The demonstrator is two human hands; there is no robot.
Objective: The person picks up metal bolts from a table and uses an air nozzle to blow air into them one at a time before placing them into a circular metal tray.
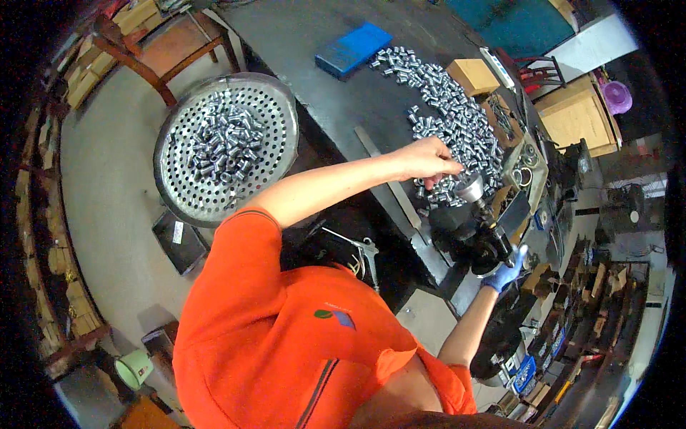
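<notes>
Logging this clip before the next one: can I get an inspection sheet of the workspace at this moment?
Surface: dark workbench, worn.
Job's things: heap of small metal sleeves; more in a round perforated tray; black bench tool.
Clutter: blue flat box, cardboard box.
Hands: left hand bare, on the sleeves by the tool's head; right hand in a blue glove, at the tool.
Cables: nothing seen.
Surroundings: wooden chair, green mug.
</notes>
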